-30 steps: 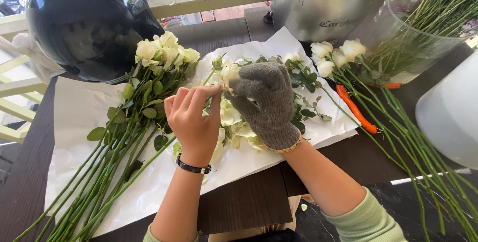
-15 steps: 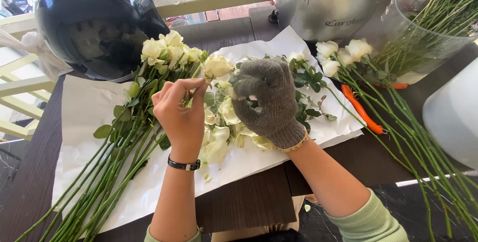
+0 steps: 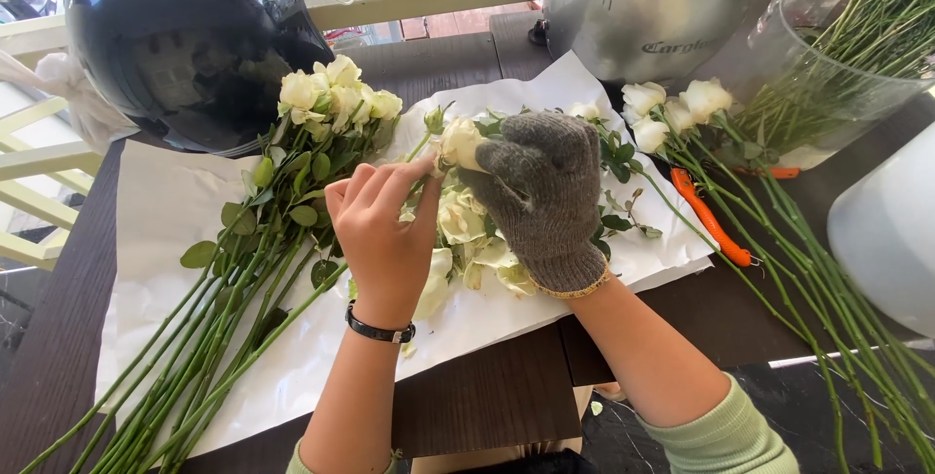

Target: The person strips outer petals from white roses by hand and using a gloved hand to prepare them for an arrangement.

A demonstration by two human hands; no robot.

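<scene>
Gloved right hand point(image 3: 545, 196) wrapped around a white rose point(image 3: 461, 143), bloom poking out by the thumb, held just above the white paper sheet point(image 3: 156, 230). Bare left hand point(image 3: 385, 230) pinching an outer petal at the bloom's edge with fingertips, black wristband point(image 3: 378, 328) showing. Compared with half a second back: left hand lower and flatter now, fingers closer to the flower head; bloom turned more upright in the glove. Loose cream petals point(image 3: 477, 250) piled under both hands. Bundle of white roses point(image 3: 331, 99) lying to the left, stems running toward the near corner, beside a black helmet point(image 3: 190, 36). Orange pruning shears point(image 3: 711, 221) well to the right, among more roses point(image 3: 672, 109) and a clear glass vase point(image 3: 828, 65).
</scene>
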